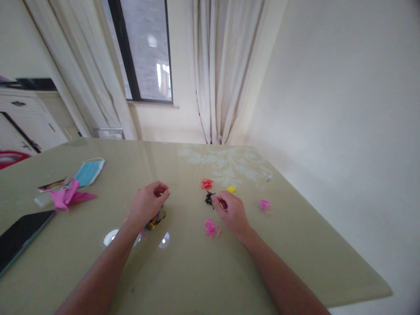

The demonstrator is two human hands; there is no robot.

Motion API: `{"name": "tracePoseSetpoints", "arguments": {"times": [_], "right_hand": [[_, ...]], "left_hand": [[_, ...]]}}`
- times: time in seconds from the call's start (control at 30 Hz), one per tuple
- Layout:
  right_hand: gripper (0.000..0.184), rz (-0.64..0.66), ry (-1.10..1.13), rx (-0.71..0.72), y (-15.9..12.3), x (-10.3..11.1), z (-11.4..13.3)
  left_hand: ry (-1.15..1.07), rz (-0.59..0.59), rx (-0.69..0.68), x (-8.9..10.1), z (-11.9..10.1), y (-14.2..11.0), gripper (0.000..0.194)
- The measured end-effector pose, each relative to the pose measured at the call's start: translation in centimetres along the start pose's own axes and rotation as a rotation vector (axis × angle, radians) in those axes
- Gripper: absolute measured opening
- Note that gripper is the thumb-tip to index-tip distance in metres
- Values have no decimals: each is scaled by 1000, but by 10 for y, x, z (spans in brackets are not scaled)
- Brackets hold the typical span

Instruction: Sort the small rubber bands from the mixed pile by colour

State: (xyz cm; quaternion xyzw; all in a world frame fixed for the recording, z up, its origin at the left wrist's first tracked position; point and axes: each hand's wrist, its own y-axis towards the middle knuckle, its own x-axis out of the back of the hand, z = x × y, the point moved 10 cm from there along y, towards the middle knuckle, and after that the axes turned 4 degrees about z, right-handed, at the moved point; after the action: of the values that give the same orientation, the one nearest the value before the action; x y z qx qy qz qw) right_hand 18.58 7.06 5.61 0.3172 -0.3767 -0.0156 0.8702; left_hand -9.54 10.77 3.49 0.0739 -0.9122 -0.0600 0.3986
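Observation:
My left hand (pixel 149 201) is pinched on a small yellow piece (pixel 169 191) at its fingertips. Below it lies a mixed-colour pile of small thin pieces (pixel 153 223), partly hidden by the hand. My right hand (pixel 232 210) has its thumb and fingers together, right beside a pile of black pieces (pixel 209 198); what it pinches, if anything, is too small to make out. Around that hand are a red pile (pixel 206 183), a yellow pile (pixel 231 189) partly behind the knuckles, and a pink pile (pixel 211 228) nearer me.
On the glossy table (pixel 183 280), a pink coiled item (pixel 264 204) and a clear object (pixel 267 176) sit to the right. At left lie a pink folded paper shape (pixel 70 195), a blue face mask (pixel 89 172) and a dark phone-like slab (pixel 21 234). A wall borders the right side.

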Motion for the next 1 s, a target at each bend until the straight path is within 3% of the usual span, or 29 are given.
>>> {"name": "tracePoseSetpoints", "arguments": {"times": [0.07, 0.17, 0.27, 0.33, 0.5, 1.0], "right_hand": [[34, 17, 39, 10, -2, -4, 3], [15, 98, 154, 58, -6, -15, 12], [26, 193, 265, 145, -11, -27, 23], [24, 196, 306, 194, -14, -28, 28], [17, 119, 351, 256, -15, -17, 34], [15, 161, 320, 258, -13, -15, 37]], "left_hand": [[-67, 19, -72, -11, -16, -7, 26], [-115, 65, -229, -30, -51, -25, 23], [-179, 151, -314, -48, -76, -42, 20], [-211, 174, -334, -53, -84, -49, 19], [-298, 221, -332, -61, -85, -52, 17], [-501, 314, -213, -78, -73, -50, 20]]}}
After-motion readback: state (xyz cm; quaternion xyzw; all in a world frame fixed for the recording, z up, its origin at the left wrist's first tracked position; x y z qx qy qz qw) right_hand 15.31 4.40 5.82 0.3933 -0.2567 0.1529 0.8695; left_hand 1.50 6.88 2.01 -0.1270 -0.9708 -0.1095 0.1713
